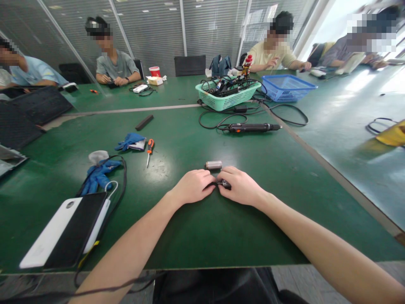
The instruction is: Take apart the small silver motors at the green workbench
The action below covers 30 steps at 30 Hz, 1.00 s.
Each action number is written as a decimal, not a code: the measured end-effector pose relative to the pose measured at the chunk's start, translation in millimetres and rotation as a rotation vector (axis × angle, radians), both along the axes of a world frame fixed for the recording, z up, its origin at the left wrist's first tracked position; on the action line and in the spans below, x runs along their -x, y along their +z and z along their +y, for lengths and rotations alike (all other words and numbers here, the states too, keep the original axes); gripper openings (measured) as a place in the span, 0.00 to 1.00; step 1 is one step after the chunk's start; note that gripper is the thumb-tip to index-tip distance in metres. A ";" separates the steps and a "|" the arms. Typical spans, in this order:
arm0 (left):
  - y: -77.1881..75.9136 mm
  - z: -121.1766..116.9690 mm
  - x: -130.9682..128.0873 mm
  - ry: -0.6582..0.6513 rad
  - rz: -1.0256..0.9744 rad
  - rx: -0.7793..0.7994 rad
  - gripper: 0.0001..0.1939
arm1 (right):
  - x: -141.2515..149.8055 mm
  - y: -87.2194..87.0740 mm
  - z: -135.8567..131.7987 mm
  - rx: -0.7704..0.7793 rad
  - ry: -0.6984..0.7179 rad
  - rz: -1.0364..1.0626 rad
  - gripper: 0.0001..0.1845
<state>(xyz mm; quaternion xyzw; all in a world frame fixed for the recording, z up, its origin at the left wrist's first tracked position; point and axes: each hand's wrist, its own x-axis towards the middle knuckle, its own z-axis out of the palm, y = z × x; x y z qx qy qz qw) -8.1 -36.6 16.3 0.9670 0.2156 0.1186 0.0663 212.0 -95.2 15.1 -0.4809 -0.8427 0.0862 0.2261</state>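
Observation:
Both of my hands meet low over the green table [190, 236], close to its front edge. Between them is a small dark part [225, 183], mostly covered by fingers, so its kind cannot be made out. My right hand [238, 185] is closed on it, thumb and fingers bent round it. My left hand [196, 185] is closed too, its fingertips pinched at the left end of the same dark part. Just beyond my fingertips a small silver cylinder [214, 165] lies on its side, apart from both hands.
An orange-handled screwdriver [149, 147], blue gloves [100, 175] and a white-and-black flat device [63, 230] lie to the left. Farther off are a black electric screwdriver [253, 128], a green basket [226, 101] of tools and cables, and a blue basket [287, 86]. Several people sit around.

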 end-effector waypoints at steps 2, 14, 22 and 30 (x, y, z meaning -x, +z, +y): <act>0.2 0.3 0.0 -0.004 0.003 0.001 0.11 | -0.1 -0.3 0.1 -0.002 0.004 0.001 0.03; 0.2 0.4 -0.3 -0.002 0.013 -0.008 0.11 | -1.1 -3.1 0.4 -0.013 0.015 0.012 0.03; -0.8 0.9 0.1 -0.006 0.003 -0.003 0.11 | -0.6 -4.2 0.3 -0.014 0.015 0.016 0.03; 0.3 0.8 -0.3 -0.002 0.000 -0.005 0.10 | -1.0 -3.5 0.3 -0.012 0.015 0.009 0.03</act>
